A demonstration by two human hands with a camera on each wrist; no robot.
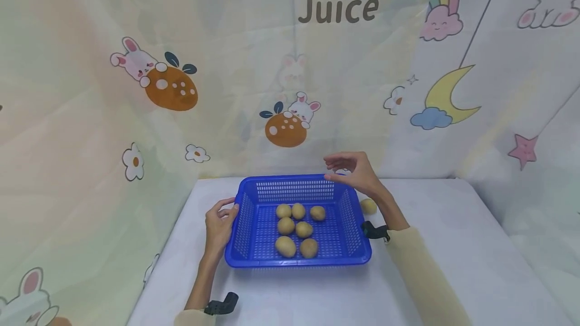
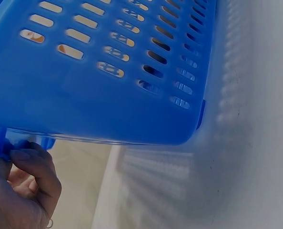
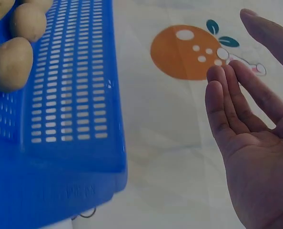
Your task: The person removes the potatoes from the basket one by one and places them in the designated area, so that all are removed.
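A blue plastic basket (image 1: pixel 299 263) with slotted walls holds several potatoes (image 1: pixel 285 226) in the middle of its floor. My left hand (image 1: pixel 220 225) grips the basket's rim near the far left corner. In the left wrist view, the fingers of that hand (image 2: pixel 29 183) curl up against the rim beside the slotted wall. My right hand (image 1: pixel 355 172) is raised near the far right corner, its fingers bent slightly and apart from the thumb. The right wrist view shows its palm (image 3: pixel 256 152) with nothing in it, apart from the basket wall.
One more potato (image 1: pixel 369 207) lies outside the basket on the right, partly behind my right forearm. The white table (image 1: pixel 453 245) extends to both sides. Behind it hangs a curtain (image 1: pixel 235 64) printed with rabbits, oranges and the word Juice.
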